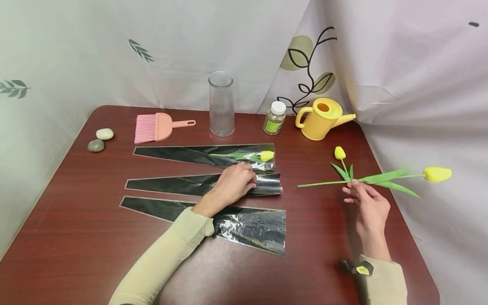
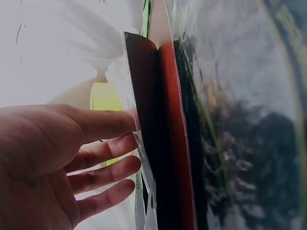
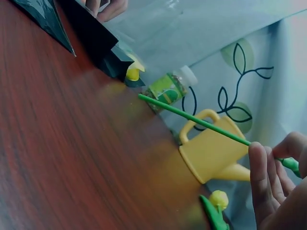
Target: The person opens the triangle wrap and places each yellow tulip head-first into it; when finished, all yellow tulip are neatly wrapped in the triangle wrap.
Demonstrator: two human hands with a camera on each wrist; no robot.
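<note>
Three dark, clear-fronted flower sleeves lie in a row in the head view. My left hand (image 1: 233, 182) pinches the upper edge of the middle sleeve (image 1: 167, 185) between thumb and index finger; in the left wrist view that sleeve edge (image 2: 144, 96) stands raised. The far sleeve (image 1: 171, 153) has a yellow tulip (image 1: 267, 156) inside, and the front sleeve (image 1: 251, 231) lies flat. At the right, my right hand (image 1: 370, 212) pinches the green stem of an artificial yellow tulip (image 1: 437, 174), its bare stem end (image 3: 192, 117) pointing toward the sleeves. Another yellow tulip (image 1: 339, 153) lies just beyond that hand.
Along the back stand a clear glass vase (image 1: 222, 106), a white-capped jar (image 1: 274, 118) and a yellow watering can (image 1: 322, 120). A pink brush (image 1: 162, 127) and two stones (image 1: 104, 134) lie at the back left. Curtains hang behind and beside the table.
</note>
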